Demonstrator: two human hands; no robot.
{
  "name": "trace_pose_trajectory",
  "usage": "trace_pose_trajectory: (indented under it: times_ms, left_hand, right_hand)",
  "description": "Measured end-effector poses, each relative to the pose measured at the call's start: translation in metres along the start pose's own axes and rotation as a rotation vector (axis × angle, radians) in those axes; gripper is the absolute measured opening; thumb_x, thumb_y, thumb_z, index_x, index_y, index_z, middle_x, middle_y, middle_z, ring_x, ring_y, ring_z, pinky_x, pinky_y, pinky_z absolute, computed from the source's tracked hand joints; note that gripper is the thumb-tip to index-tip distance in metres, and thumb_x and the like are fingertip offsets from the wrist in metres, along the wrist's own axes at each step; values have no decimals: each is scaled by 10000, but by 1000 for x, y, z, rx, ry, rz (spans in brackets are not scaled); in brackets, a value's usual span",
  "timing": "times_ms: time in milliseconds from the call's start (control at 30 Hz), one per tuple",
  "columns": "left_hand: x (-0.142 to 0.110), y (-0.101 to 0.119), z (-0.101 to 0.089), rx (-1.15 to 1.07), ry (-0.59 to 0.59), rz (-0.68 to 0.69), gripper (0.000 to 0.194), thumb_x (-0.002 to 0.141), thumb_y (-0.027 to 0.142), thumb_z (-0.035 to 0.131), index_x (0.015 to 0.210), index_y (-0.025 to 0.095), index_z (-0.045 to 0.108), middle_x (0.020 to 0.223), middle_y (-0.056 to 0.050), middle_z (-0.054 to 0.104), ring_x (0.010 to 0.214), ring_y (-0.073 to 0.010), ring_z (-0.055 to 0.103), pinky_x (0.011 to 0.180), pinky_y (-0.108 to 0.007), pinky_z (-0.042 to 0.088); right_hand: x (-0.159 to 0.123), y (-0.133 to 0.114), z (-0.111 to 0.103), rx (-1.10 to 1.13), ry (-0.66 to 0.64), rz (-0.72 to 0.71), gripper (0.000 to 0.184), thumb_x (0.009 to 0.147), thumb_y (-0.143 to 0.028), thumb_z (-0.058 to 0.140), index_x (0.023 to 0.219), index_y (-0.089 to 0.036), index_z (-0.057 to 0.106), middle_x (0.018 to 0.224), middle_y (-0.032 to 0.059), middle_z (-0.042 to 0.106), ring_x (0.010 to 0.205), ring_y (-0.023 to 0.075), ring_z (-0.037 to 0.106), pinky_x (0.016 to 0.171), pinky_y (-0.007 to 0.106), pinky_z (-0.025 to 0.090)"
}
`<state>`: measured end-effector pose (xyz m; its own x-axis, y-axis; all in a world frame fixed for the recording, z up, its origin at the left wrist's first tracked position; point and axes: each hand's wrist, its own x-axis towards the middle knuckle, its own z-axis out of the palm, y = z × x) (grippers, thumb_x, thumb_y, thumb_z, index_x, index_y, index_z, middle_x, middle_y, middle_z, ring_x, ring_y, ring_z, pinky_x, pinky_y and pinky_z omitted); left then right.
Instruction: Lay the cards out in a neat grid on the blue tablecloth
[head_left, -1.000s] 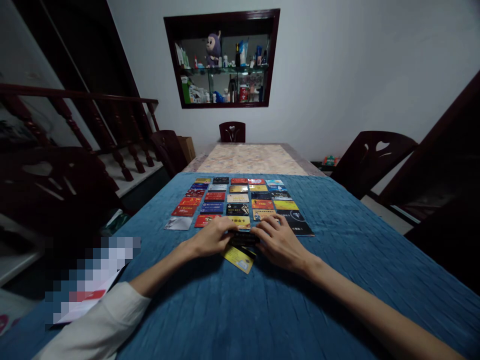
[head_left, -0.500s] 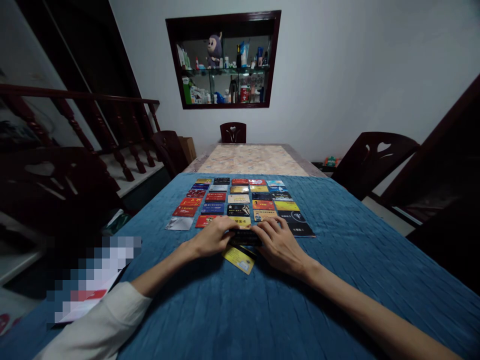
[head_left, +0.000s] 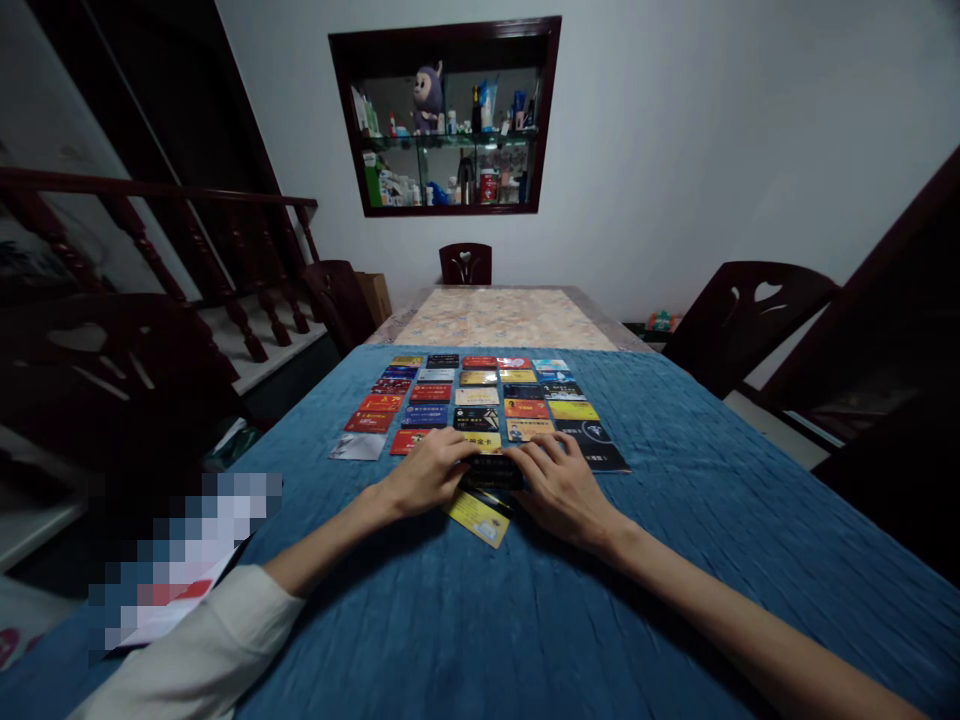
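A black card (head_left: 491, 472) with pale lettering is gripped by its two ends between my hands, just below the middle column of cards. My left hand (head_left: 429, 468) is closed on its left end, fingers curled over the edge. On the right end, my right hand (head_left: 556, 485) is closed too, with its fingers bent. Under and in front of the black card lies a tilted yellow card (head_left: 478, 518), its upper part covered. A yellow card with dark lettering (head_left: 480, 441) lies just beyond the held one. To its left, a red card (head_left: 409, 441) is partly hidden by my left hand.
Several columns of overlapping cards (head_left: 431, 393) are laid out on the blue tablecloth (head_left: 360, 620). Dark cards (head_left: 604, 457) lie right of my right hand. A pixelated flat object (head_left: 202, 560) rests by my left forearm. Wooden chairs (head_left: 742, 320) stand around the table.
The black card's face tips up slightly and shows more of its lettering. Both hands stay almost in place, still holding its ends.
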<state>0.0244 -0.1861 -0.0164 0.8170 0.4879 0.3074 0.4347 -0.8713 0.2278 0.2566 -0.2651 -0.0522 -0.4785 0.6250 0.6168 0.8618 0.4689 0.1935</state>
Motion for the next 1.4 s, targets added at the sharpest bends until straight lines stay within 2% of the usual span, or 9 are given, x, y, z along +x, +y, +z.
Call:
trace_pose_trajectory:
  times_ms: [267, 567, 700, 900, 1233, 1400]
  left_hand:
    - [0, 7, 1, 59, -7, 43, 358, 867, 118, 544, 1221, 149, 585, 1132, -128, 604, 1042, -257, 559, 918, -405, 491]
    - [-2, 10, 12, 209, 24, 56, 552, 811, 113, 597, 1346, 152, 463, 1263, -167, 531, 1135, -305, 528, 940, -466, 497]
    - [-2, 10, 14, 300, 36, 70, 567, 808, 97, 571, 1360, 114, 445, 1262, -196, 540, 1123, -325, 537, 903, -481, 506]
    - [-3, 9, 14, 323, 74, 80, 611, 797, 100, 575, 1387, 140, 418, 1253, -176, 574, 1112, -315, 555, 905, -475, 496]
    - [-3, 10, 16, 372, 78, 61, 472, 819, 135, 593, 1277, 126, 483, 1257, -170, 604, 1141, -315, 561, 945, -457, 468]
    - [-3, 11, 16, 368, 71, 57, 448, 824, 132, 587, 1262, 105, 496, 1248, -182, 610, 1136, -315, 565, 943, -459, 467]
  right_hand:
    - [1, 1, -4, -13, 47, 22, 322, 904, -307, 594, 1193, -167, 611, 1092, 135, 652, 1049, 294, 485, 909, 438, 352]
    - [2, 2, -7, -29, 87, 21, 318, 907, -299, 571, 1164, -120, 629, 1061, 157, 625, 1036, 300, 456, 896, 441, 366]
    - [2, 3, -7, -33, 97, 0, 330, 894, -297, 585, 1165, -112, 625, 1050, 152, 622, 1023, 301, 462, 885, 443, 370]
    - [2, 4, -7, -31, 91, 3, 333, 878, -300, 604, 1166, -132, 620, 1056, 140, 628, 1013, 295, 472, 883, 436, 383]
    - [-2, 8, 0, -5, 17, 55, 495, 804, -237, 683, 1274, -133, 571, 1168, 163, 614, 1088, 321, 479, 895, 443, 428]
    - [-2, 9, 1, 18, 16, 59, 502, 782, -190, 693, 1265, -127, 573, 1170, 164, 612, 1079, 317, 486, 873, 431, 450]
